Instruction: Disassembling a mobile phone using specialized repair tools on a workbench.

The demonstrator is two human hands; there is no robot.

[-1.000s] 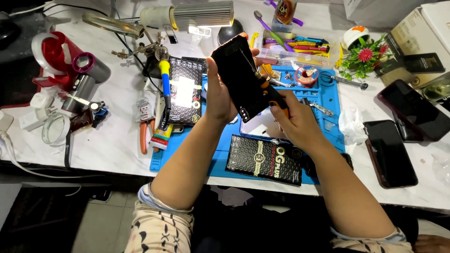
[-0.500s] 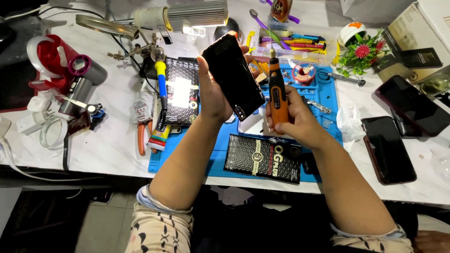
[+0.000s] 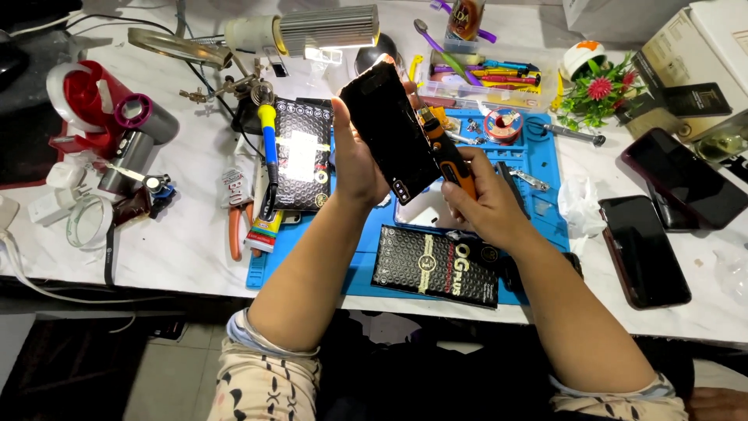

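My left hand (image 3: 354, 164) holds a black phone (image 3: 389, 129) tilted up over the blue work mat (image 3: 538, 175), back side towards me. My right hand (image 3: 487, 206) grips an orange-and-black electric screwdriver (image 3: 450, 160), its tip against the phone's right edge. Under the hands lies a white phone body (image 3: 425, 214) on the mat. A black patterned flat box (image 3: 432, 265) lies at the mat's near edge, and a second one (image 3: 300, 160) to the left.
Two dark phones (image 3: 643, 249) (image 3: 686, 179) lie at the right. A red and grey hot-air tool (image 3: 117, 129), pliers (image 3: 234, 234) and a soldering iron (image 3: 267, 148) are at the left. A lamp (image 3: 323, 31), pens (image 3: 499, 76) and a flower pot (image 3: 596, 82) stand behind.
My right hand has picked up the orange screwdriver and brought it down beside the phone, its tip now at the phone's edge. The left hand has kept the phone raised.
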